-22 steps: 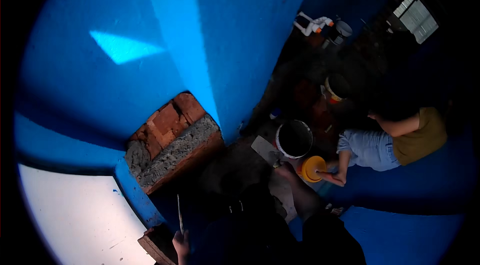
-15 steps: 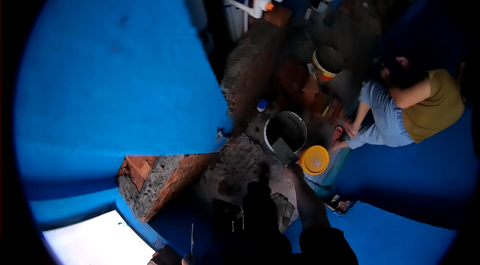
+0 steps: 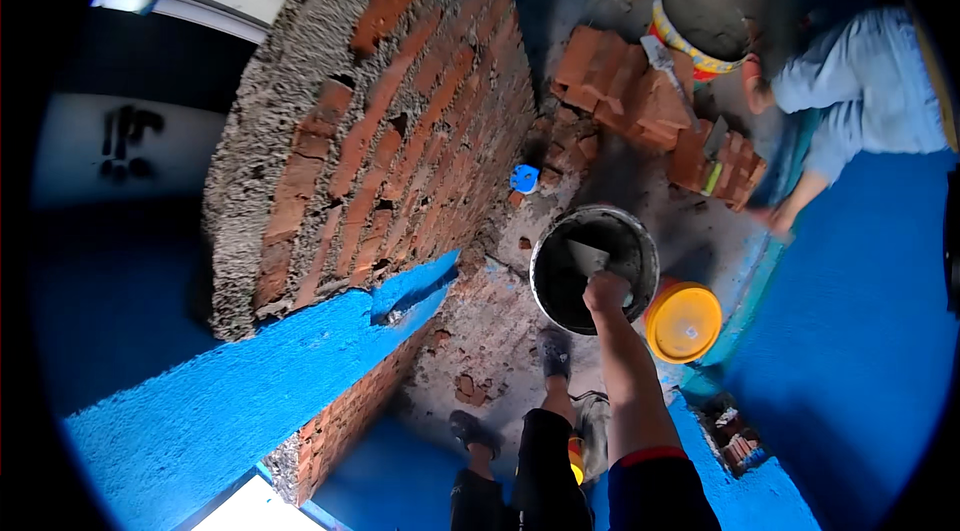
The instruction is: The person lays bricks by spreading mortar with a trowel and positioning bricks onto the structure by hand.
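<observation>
My right hand (image 3: 607, 292) grips a metal trowel, its pale blade (image 3: 587, 256) tilted down inside a round bucket (image 3: 648, 246) of dark, wet-looking mortar. Touching or close beside that bucket is a yellow-lidded bucket (image 3: 683, 316). My left hand is out of view. My feet (image 3: 555, 356) rest on the rough, dusty floor (image 3: 470, 351) below the bucket.
A rough brick wall (image 3: 400, 161) with blue lower paint rises at left. Stacked bricks (image 3: 605, 86), a second mortar bucket (image 3: 700, 21) and a blue object (image 3: 524, 179) lie beyond. Another person (image 3: 870, 81) in jeans is at upper right, beside the blue wall (image 3: 830, 331).
The view has swung toward the brick wall and floor. My right hand's trowel has moved into the bucket. My left hand, earlier holding a thin stick at the bottom, has left view.
</observation>
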The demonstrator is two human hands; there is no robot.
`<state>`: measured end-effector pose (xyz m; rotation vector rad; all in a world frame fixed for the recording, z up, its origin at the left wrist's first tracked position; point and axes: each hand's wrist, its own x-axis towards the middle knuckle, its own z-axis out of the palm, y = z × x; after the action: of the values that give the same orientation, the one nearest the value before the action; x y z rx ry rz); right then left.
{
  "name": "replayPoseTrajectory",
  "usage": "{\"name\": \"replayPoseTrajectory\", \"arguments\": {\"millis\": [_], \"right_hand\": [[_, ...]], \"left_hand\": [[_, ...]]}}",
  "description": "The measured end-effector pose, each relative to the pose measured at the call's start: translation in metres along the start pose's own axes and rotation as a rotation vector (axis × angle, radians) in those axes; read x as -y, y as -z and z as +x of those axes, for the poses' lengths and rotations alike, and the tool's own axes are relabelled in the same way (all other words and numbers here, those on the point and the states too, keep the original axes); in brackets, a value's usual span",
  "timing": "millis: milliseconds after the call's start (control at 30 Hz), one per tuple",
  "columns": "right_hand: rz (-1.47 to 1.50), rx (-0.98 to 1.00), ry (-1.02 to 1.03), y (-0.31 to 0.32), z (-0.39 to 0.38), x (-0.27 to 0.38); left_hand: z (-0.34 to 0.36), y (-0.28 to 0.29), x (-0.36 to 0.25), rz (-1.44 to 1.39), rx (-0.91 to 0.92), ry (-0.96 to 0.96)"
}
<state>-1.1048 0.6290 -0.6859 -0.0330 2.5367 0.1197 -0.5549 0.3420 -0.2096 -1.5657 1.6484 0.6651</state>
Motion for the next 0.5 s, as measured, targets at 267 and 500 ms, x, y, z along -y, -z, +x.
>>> {"name": "replayPoseTrajectory", "arguments": {"millis": [267,500], "right_hand": [[0.122,0.203,0.400,0.055,-0.020,-0.007],[0.298,0.147,0.425,0.086,-0.073,-0.064]], "left_hand": [[-0.033,-0.015,0.030,-0.020,-0.027,0.039],[-0.038,-0.039,0.063,-0.053,-0.106,-0.108]]}}
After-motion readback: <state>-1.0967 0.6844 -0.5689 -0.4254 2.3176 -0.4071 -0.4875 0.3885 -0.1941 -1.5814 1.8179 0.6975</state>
